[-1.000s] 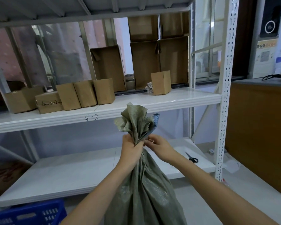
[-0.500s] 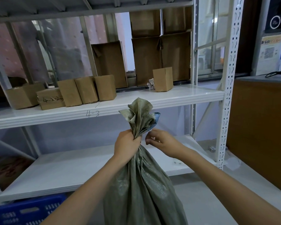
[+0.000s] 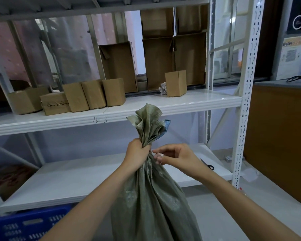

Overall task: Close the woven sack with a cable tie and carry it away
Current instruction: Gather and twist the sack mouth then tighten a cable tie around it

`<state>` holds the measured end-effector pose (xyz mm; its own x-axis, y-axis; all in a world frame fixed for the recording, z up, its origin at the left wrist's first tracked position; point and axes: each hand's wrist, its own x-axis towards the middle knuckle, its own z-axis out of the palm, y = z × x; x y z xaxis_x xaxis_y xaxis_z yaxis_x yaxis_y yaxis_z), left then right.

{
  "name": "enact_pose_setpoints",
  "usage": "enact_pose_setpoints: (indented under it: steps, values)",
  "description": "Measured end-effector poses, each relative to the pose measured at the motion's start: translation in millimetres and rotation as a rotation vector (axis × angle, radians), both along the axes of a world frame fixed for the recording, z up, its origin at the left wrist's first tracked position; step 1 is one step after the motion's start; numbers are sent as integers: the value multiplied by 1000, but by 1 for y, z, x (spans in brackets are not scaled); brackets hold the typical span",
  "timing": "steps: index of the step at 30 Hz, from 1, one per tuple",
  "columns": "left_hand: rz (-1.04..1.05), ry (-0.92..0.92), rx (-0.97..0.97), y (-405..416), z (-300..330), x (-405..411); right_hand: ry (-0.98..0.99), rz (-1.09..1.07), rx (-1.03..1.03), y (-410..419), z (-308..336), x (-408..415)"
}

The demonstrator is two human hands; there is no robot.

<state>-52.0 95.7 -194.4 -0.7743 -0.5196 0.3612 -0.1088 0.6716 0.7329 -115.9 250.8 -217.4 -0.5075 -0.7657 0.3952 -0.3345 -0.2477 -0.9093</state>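
My left hand (image 3: 137, 153) clamps the woven sack (image 3: 151, 197) neck; right hand (image 3: 174, 157), at 3 o'clock, pinches something small and white, likely the tie, which next needs cinching.

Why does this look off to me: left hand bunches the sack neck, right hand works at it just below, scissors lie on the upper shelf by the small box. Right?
Not quite. The head view shows the scissors on the lower shelf, behind the right wrist, not on the upper shelf by the small box. The rest holds: the left hand bunches the sack neck, the right hand works just below.
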Motion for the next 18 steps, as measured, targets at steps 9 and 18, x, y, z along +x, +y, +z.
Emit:
enact_pose_setpoints:
  steps: [9, 18]
  values:
    - [-99, -117, 100, -9, 12, 9, 209, -31, 24, -21, 1, 12]
    - [-142, -237, 211, -10, 31, 10, 160, -214, 50, -48, -16, 31]
